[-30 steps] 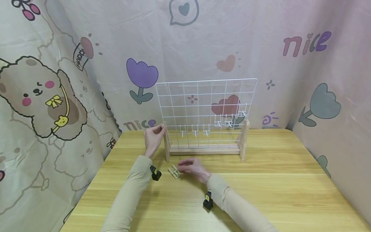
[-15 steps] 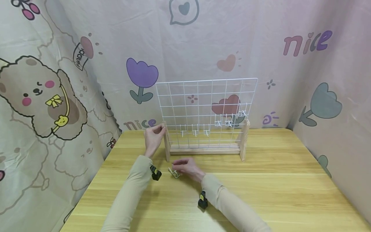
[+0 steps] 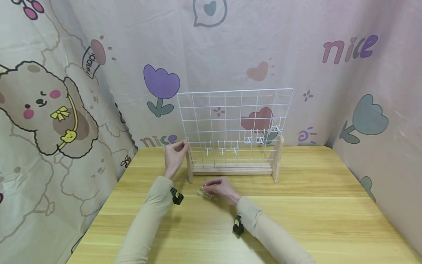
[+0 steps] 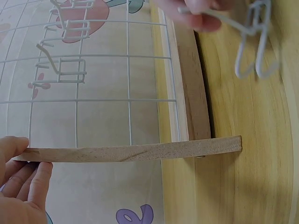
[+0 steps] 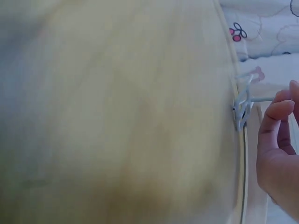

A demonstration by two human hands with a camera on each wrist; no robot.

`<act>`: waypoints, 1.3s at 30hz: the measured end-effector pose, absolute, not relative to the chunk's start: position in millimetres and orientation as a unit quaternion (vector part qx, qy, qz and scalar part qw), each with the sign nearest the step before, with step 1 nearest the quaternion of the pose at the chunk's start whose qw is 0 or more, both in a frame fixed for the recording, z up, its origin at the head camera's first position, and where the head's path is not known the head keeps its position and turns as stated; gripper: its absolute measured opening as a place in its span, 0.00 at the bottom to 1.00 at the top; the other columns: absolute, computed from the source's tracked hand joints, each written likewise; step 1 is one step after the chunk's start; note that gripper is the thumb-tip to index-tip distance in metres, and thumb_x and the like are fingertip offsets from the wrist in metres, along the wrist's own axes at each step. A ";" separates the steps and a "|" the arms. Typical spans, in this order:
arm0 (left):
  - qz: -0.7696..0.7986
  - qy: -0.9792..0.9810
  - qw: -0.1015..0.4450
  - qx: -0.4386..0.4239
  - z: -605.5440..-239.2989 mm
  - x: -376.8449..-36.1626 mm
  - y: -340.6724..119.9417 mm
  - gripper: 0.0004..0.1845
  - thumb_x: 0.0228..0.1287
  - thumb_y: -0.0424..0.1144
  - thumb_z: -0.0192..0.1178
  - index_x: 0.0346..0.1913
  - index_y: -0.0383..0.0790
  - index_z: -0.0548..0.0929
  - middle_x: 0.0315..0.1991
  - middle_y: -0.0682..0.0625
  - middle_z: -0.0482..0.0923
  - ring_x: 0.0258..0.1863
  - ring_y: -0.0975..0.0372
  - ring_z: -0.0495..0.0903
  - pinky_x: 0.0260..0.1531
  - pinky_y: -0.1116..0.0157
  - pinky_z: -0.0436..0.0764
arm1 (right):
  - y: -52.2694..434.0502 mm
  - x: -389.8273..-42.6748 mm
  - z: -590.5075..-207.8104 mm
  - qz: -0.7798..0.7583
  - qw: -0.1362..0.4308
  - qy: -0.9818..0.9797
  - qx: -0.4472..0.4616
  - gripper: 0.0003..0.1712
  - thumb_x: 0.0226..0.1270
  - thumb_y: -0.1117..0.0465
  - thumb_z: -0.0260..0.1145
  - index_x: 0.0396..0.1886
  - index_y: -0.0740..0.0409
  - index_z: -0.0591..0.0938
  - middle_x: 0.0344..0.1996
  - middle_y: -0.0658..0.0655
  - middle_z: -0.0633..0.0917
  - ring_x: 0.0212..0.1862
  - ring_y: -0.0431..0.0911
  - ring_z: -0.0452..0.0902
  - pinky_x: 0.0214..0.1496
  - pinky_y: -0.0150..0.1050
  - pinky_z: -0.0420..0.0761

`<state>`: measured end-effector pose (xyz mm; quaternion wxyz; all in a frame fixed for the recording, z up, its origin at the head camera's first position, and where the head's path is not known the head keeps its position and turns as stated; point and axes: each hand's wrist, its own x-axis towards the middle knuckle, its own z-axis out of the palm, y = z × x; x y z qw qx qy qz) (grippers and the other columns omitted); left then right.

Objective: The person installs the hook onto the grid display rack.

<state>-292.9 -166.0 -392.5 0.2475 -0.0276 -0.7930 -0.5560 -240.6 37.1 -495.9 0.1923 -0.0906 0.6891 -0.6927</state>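
A white wire grid panel [image 3: 211, 120] stands upright in a pale wooden stand [image 3: 232, 171]. My left hand [image 3: 174, 157] holds the top of the stand's left leg [image 4: 131, 151] between thumb and fingers, as the left wrist view shows. In front of the stand, my right hand [image 3: 221, 187] pinches a white wire hook [image 4: 254, 37] by its single arm. The hook's two curved prongs point away from the fingers and hang over the tabletop. Several similar hooks [image 4: 70, 70] are fixed on the grid, at its lower left, middle and right.
The wood-grain table [image 3: 329, 205] runs out to both sides and toward me. A patterned cloth [image 3: 211, 55] with flowers, hearts and a bear hangs close behind the stand and along the sides.
My right hand first moved left to the hook on the table and took hold of it, then drew back right, lifting and turning it. My left hand stayed on the leg.
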 end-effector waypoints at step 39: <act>-0.552 -0.796 0.248 -0.023 -392.5 -292.5 -165.1 0.14 0.64 0.34 0.68 0.51 0.33 0.87 0.48 0.36 0.87 0.46 0.46 0.89 0.37 0.83 0.82 | 87.3 -244.4 -496.6 -0.525 0.154 0.820 -0.169 0.23 0.48 0.71 0.78 0.47 0.65 0.85 0.42 0.61 0.87 0.41 0.44 0.79 0.46 0.33 0.81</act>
